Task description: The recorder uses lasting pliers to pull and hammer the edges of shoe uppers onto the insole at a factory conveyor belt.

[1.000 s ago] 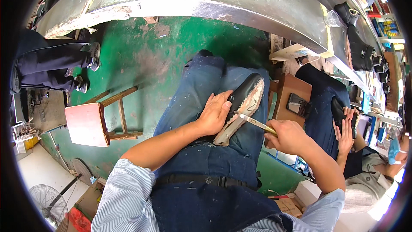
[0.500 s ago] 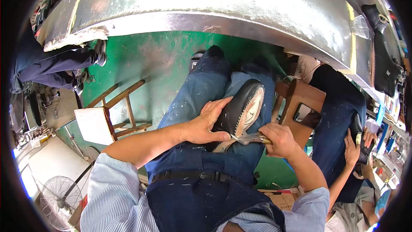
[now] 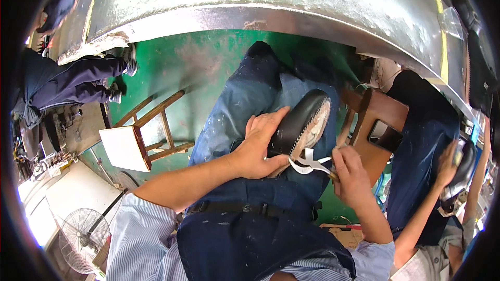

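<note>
Black shoe on my thigh, pincers at its edge

In the head view, the black shoe point(image 3: 296, 123) lay on my right thigh, over my blue jeans point(image 3: 224, 106), its toe pointing away from me and its pale underside with a toothed rim turned toward my right. My left hand point(image 3: 261, 145) was spread against the dark upper, the fingers stretched out and the thumb held well apart from them, reaching round the near part; it pressed on the shoe without closing round it. My right hand point(image 3: 350, 171) was curled tight about the handle of the metal pincers point(image 3: 311, 164). Their curved jaws stood apart beside the toothed rim, close to my left thumb; I cannot tell whether they had bitten into any of it.

To my right stood a brown stool point(image 3: 376, 108) with a phone point(image 3: 384, 133) on it, and beyond that a co-worker's hand point(image 3: 447, 165) was at a second dark shoe point(image 3: 464, 165), somewhat blurred. A pale-topped stool point(image 3: 125, 148) stood to my left on the green floor point(image 3: 174, 57), and a metal bench point(image 3: 172, 18) ran across in front of me.
</note>
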Available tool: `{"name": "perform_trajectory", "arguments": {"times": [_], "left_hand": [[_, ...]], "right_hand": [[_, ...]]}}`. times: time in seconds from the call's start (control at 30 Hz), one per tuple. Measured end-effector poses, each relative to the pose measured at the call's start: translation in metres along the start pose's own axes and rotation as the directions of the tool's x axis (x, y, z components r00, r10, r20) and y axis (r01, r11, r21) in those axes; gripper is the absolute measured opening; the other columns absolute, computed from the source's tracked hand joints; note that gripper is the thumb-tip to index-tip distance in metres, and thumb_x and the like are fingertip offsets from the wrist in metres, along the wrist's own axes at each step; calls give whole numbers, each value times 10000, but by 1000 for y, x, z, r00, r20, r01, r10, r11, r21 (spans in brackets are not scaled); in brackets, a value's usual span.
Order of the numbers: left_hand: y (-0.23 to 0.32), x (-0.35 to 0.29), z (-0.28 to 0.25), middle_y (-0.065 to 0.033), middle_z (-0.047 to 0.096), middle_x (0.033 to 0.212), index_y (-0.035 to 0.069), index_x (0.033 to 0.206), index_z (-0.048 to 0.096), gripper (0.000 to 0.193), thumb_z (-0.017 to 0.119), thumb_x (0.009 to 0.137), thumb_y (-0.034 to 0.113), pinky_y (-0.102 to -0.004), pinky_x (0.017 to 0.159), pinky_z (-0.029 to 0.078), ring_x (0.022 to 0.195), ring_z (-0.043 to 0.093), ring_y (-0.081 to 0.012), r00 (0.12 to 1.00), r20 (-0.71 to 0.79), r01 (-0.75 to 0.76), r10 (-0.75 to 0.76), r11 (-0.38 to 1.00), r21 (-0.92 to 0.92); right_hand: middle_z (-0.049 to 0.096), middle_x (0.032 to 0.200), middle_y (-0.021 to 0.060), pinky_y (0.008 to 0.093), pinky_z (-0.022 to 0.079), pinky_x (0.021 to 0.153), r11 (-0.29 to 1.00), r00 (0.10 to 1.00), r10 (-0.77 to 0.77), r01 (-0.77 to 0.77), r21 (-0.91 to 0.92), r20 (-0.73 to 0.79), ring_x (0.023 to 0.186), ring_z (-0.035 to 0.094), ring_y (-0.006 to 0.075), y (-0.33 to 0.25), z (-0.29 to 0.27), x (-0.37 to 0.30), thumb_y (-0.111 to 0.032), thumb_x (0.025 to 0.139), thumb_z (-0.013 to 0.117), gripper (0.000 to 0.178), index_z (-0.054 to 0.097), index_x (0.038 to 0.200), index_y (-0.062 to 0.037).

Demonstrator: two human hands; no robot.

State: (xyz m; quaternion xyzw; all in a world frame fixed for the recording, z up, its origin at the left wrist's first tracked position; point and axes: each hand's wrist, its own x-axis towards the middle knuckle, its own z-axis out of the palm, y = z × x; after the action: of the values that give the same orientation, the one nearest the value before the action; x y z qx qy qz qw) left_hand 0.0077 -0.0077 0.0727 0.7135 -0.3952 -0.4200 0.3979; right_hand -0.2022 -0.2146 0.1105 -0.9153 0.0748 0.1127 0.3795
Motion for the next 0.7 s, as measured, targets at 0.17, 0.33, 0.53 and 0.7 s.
{"name": "perform_trajectory", "arguments": {"times": [0.17,0.33,0.53,0.7], "left_hand": [[-7,-14,19,-177,389,1435,59,1538,200,942,715,775,261,-478,1119,192,1337,338,-361,983,-181,-5,15,998,56],[-12,-15,31,-185,373,1453,87,1543,220,858,669,828,241,-474,1113,209,1337,342,-364,956,-290,-39,54,998,58],[-17,-7,34,-333,318,1434,230,1529,289,697,579,899,162,-499,1058,352,1250,420,-495,927,-316,-149,202,972,184],[-7,-3,25,-409,330,1394,304,1496,346,589,501,940,185,-514,1020,419,1224,434,-558,973,-194,-71,121,966,248]], "right_hand": [[531,1170,214,463,481,931,968,988,-59,21,-252,-144,1078,555,400,-12,0,4,2,781,631,541,495,1304,19],[596,995,129,320,500,728,902,959,235,-276,331,160,907,617,237,-34,-9,14,-125,910,610,383,518,1252,24],[619,897,29,195,388,507,209,863,449,-353,912,232,736,553,67,-47,76,22,-219,985,572,261,585,1142,-10],[623,991,90,207,407,456,-218,879,205,-389,895,431,812,625,147,-19,57,15,-223,978,579,320,555,1158,41]]}}
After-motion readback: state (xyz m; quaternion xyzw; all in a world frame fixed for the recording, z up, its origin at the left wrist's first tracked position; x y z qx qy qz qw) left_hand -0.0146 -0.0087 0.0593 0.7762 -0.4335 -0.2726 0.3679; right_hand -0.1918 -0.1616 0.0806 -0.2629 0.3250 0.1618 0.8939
